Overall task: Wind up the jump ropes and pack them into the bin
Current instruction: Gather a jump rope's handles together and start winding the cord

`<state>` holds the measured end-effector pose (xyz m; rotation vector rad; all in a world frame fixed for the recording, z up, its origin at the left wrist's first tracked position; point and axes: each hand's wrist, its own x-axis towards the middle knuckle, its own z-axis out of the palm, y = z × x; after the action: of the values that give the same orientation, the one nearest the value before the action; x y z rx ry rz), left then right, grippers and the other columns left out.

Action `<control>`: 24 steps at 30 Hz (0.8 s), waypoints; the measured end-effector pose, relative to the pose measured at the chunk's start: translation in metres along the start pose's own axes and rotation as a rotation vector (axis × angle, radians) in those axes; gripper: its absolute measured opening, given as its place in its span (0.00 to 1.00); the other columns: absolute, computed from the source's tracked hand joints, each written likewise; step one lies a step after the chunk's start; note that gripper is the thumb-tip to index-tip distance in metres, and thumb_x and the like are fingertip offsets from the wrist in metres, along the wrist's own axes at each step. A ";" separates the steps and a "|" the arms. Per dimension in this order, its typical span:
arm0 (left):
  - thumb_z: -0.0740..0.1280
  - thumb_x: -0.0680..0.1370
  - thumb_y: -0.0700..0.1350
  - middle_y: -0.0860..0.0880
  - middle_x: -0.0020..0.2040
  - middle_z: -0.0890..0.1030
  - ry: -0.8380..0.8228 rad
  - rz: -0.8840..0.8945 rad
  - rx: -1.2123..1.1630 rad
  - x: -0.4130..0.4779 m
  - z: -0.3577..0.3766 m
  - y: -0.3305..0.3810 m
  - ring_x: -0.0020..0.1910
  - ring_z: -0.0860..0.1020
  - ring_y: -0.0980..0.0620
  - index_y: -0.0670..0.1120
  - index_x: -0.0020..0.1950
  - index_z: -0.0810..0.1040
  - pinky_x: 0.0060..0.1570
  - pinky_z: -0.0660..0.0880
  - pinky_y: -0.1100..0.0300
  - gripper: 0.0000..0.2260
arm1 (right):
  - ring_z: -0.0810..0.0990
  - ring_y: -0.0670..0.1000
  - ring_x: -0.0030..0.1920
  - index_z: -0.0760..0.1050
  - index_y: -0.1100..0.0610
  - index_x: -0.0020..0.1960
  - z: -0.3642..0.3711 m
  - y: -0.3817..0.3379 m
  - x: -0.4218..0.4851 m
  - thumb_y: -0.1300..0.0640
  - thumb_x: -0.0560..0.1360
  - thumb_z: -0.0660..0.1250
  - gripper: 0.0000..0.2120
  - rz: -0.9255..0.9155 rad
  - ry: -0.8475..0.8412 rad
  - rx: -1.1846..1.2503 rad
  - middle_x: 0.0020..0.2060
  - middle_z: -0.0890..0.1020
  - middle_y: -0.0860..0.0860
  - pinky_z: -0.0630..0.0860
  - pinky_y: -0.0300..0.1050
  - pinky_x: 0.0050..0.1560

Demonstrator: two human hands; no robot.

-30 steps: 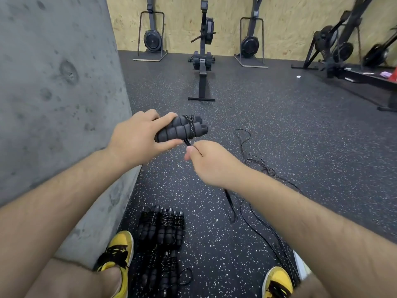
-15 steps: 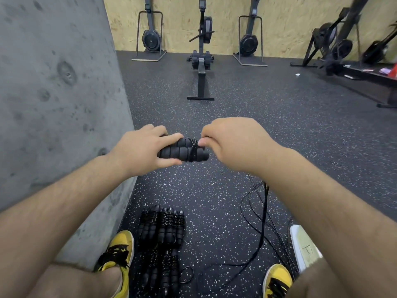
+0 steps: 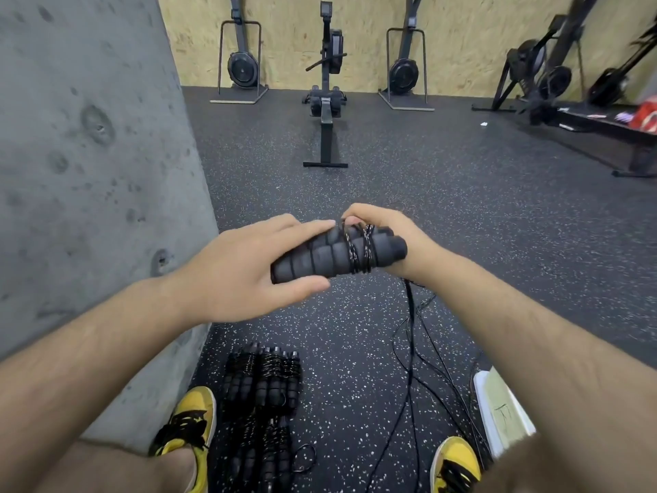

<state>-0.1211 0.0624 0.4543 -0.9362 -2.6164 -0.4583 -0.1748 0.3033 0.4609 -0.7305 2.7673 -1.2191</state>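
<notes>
My left hand point(image 3: 245, 268) grips the two black foam handles point(image 3: 320, 257) of a jump rope, held side by side. A few turns of thin black cord point(image 3: 359, 252) circle the handles near their right end. My right hand point(image 3: 387, 233) is behind that end, fingers pinching the cord at the top of the handles. The loose cord point(image 3: 410, 343) hangs from under my right wrist to the floor and lies in loops. Several wound jump ropes point(image 3: 265, 382) lie stacked on the floor between my feet. A white bin corner point(image 3: 497, 407) shows at the lower right, partly hidden by my right arm.
A grey concrete wall point(image 3: 89, 172) stands close on the left. My yellow shoes point(image 3: 188, 425) flank the wound ropes. A rowing machine point(image 3: 325, 101) stands ahead on the speckled rubber floor, with more machines along the plywood wall and a low bench point(image 3: 604, 133) at the right.
My right hand has carried the cord from below the handles up and over their far side, adding turns. The handles have tilted and moved right. The loose cord on the floor has drawn in.
</notes>
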 end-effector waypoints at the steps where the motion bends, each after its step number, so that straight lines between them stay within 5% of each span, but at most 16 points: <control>1: 0.59 0.75 0.71 0.64 0.56 0.71 0.017 -0.008 -0.009 0.001 -0.001 -0.001 0.55 0.73 0.63 0.59 0.78 0.63 0.52 0.72 0.59 0.33 | 0.72 0.36 0.34 0.71 0.48 0.42 0.004 -0.001 0.000 0.68 0.77 0.64 0.15 0.051 -0.019 0.047 0.36 0.74 0.42 0.69 0.28 0.35; 6: 0.58 0.74 0.71 0.59 0.58 0.74 0.087 -0.104 0.062 0.009 -0.004 -0.017 0.57 0.74 0.58 0.62 0.78 0.62 0.52 0.74 0.55 0.33 | 0.66 0.43 0.29 0.69 0.49 0.37 0.035 -0.017 -0.005 0.62 0.83 0.54 0.17 0.125 -0.075 0.044 0.30 0.70 0.45 0.63 0.37 0.30; 10: 0.55 0.73 0.72 0.57 0.59 0.74 0.090 -0.177 0.136 0.011 -0.001 -0.034 0.59 0.74 0.55 0.63 0.79 0.61 0.48 0.72 0.56 0.34 | 0.73 0.42 0.39 0.74 0.51 0.52 0.046 -0.031 -0.007 0.53 0.85 0.53 0.11 0.117 -0.045 -0.020 0.38 0.74 0.42 0.67 0.41 0.40; 17: 0.56 0.75 0.72 0.54 0.60 0.72 0.031 -0.269 0.246 0.013 0.004 -0.055 0.60 0.72 0.49 0.62 0.80 0.60 0.46 0.75 0.52 0.35 | 0.77 0.52 0.38 0.77 0.56 0.55 0.044 -0.048 -0.017 0.49 0.84 0.54 0.16 0.209 -0.182 -0.147 0.42 0.82 0.54 0.74 0.48 0.39; 20: 0.55 0.74 0.72 0.51 0.59 0.73 -0.009 -0.302 0.299 0.010 0.007 -0.063 0.59 0.73 0.47 0.61 0.80 0.60 0.45 0.77 0.49 0.35 | 0.75 0.48 0.34 0.78 0.52 0.52 0.041 -0.059 -0.026 0.49 0.84 0.53 0.15 0.151 -0.228 -0.157 0.36 0.78 0.48 0.67 0.44 0.35; 24: 0.61 0.76 0.67 0.51 0.59 0.73 -0.043 -0.265 0.335 0.008 0.011 -0.064 0.57 0.73 0.46 0.60 0.80 0.61 0.44 0.78 0.49 0.33 | 0.74 0.52 0.37 0.73 0.55 0.47 0.030 -0.068 -0.032 0.49 0.84 0.53 0.15 -0.011 -0.062 -0.434 0.38 0.77 0.50 0.65 0.46 0.34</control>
<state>-0.1711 0.0241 0.4360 -0.5007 -2.7504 -0.0540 -0.1124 0.2567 0.4836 -0.7893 3.0063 -0.5819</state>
